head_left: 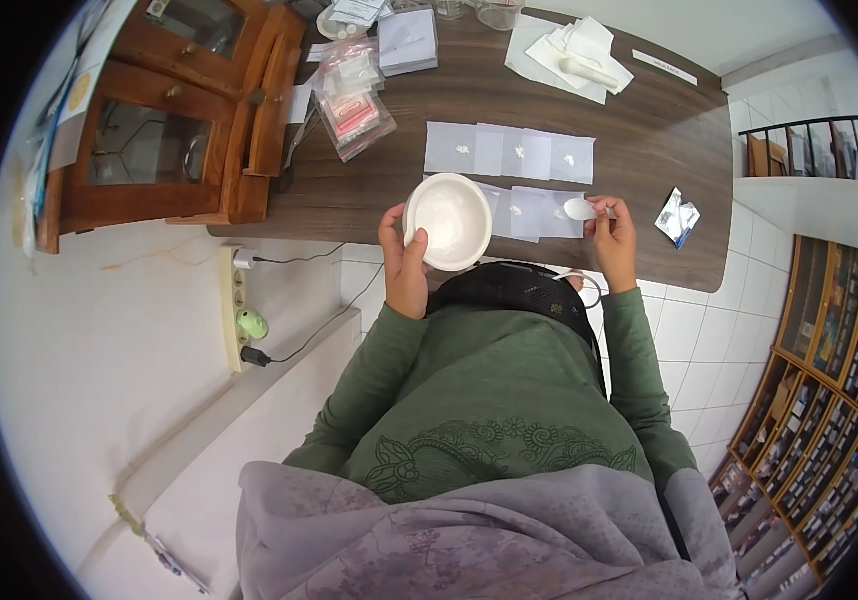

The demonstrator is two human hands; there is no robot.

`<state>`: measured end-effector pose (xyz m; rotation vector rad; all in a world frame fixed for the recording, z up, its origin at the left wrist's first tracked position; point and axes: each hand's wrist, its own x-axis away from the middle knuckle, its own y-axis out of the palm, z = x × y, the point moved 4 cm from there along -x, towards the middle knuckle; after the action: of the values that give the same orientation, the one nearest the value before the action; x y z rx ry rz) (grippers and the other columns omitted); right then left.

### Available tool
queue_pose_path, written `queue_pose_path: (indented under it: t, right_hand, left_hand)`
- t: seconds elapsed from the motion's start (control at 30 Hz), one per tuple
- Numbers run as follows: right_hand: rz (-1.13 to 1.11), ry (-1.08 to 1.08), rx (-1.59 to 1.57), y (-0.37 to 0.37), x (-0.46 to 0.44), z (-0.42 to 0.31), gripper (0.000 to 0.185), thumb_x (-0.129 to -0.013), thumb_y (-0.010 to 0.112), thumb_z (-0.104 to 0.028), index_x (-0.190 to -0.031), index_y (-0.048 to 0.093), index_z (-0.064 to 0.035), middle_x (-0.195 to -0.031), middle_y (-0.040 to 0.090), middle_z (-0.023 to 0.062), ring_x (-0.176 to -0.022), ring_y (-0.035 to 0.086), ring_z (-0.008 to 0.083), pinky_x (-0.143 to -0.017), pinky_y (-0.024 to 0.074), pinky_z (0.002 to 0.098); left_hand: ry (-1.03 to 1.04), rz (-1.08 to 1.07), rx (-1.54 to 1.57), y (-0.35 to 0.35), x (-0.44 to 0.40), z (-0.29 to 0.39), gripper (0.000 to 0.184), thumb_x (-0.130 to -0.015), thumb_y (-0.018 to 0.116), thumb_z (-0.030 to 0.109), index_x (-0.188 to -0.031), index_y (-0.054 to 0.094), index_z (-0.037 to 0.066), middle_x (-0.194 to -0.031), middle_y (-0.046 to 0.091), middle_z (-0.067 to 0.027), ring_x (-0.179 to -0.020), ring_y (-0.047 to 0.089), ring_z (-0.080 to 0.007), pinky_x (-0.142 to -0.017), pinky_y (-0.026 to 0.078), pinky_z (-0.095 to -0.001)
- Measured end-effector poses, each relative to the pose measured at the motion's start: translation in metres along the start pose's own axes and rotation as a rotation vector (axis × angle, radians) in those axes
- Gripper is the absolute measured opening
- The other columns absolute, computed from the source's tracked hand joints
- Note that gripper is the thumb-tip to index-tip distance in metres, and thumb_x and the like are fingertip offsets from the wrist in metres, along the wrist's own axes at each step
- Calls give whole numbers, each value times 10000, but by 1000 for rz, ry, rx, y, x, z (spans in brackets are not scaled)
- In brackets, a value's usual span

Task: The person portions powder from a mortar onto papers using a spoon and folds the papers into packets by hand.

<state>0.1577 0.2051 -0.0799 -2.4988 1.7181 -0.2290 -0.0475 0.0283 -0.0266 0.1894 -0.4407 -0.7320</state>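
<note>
My left hand [407, 270] grips a white mortar [474, 197] by its left side, thumb over the rim, and holds it near the table's front edge. Whitish powder seems to coat its inside. Between the fingers of my right hand [617, 245] is a small white spoon [578, 209], its bowl above the rightmost front paper. Two rows of overlapping white paper squares [438, 160] lie on the table, several bearing small heaps of white powder [520, 153]. The mortar partly hides the front row's left end.
A pestle [587, 72] rests on white tissue at the back. Torn silver foil [677, 218] lies right. Plastic bags [354, 115] and a paper stack [409, 42] sit back left, beside a wooden cabinet [149, 140]. The dark table [349, 190] ends just before my body.
</note>
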Motion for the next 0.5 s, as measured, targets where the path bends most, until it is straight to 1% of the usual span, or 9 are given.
queue_pose_path:
  t: [0.1, 0.2, 0.3, 0.4, 0.5]
  right_hand:
    - [-17, -110, 177, -1, -4, 4, 74, -813, 402, 21, -814, 466, -15, -866, 552, 69, -567, 497, 95, -532, 421, 220]
    - [-65, -178, 300, 4, -3, 0, 89, -775, 409, 55, -810, 461, -8, -849, 542, 104, -632, 533, 185, -589, 430, 266]
    - [-76, -296, 359, 11, -2, -3, 111, -746, 417, 76, -804, 455, -11, -842, 525, 127, -721, 530, 271, -644, 422, 307]
    - [-105, -310, 386, 15, 0, -5, 129, -730, 420, 86, -803, 449, -16, -837, 512, 135, -770, 511, 322, -671, 417, 330]
    - [-119, -404, 463, 18, 2, -10, 144, -722, 422, 90, -808, 447, -24, -838, 506, 129, -767, 511, 322, -667, 416, 333]
  left_hand:
    - [4, 10, -12, 0, 0, 2, 384, -851, 373, 134, -1213, 256, 77, -1163, 389, -123, -1029, 472, -202, -796, 459, -323]
    - [2, 15, -12, -1, 0, 2, 385, -852, 371, 134, -1214, 256, 74, -1164, 387, -122, -1028, 472, -201, -790, 460, -321]
    - [1, 21, -10, 1, 1, 3, 385, -851, 371, 133, -1214, 258, 72, -1166, 387, -122, -1027, 472, -199, -786, 462, -320]
    - [6, 26, -9, -1, 0, 2, 384, -851, 370, 132, -1214, 260, 72, -1166, 388, -121, -1026, 473, -195, -782, 463, -317]
    - [7, 29, -11, -1, 0, 2, 384, -850, 370, 130, -1213, 261, 73, -1165, 391, -120, -1027, 472, -193, -782, 465, -316]
